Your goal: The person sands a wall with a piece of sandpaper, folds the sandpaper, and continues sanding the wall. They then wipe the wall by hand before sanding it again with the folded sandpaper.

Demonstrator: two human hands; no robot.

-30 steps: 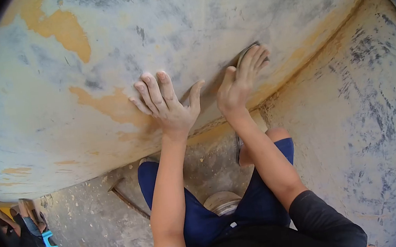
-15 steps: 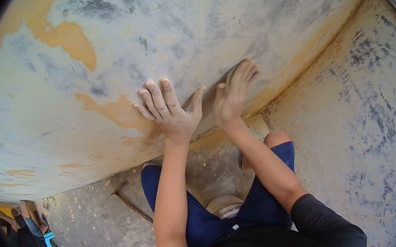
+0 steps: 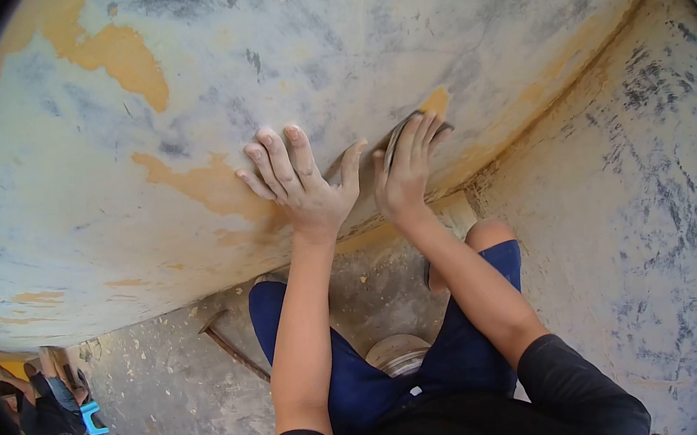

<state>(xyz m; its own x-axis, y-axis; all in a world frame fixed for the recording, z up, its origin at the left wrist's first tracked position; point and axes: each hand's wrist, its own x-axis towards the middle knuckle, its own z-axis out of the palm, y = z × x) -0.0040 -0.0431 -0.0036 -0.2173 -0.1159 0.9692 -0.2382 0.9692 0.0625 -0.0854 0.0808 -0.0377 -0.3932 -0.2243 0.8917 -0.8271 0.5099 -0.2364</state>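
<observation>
My left hand (image 3: 311,192), dusty at the fingertips, lies spread against the patchy grey and ochre wall (image 3: 203,71) and holds nothing. To the right of it, my right hand (image 3: 407,163) presses a thin, dark-edged flat piece (image 3: 393,145) to the same wall, its fingers over the piece. Most of that piece is hidden under the hand. An ochre patch (image 3: 437,101) shows just above the right fingertips.
A hammer-like tool with a long handle (image 3: 235,349) lies on the concrete floor (image 3: 170,384). A round pale object (image 3: 398,354) is between my knees. Another wall (image 3: 589,216) meets this one at right. Far left, a person (image 3: 43,407) is near a blue stool (image 3: 92,418).
The right hand is less blurred, and its flat piece shows more clearly. More of the ochre patch above its fingertips is visible. The left hand stays spread on the wall.
</observation>
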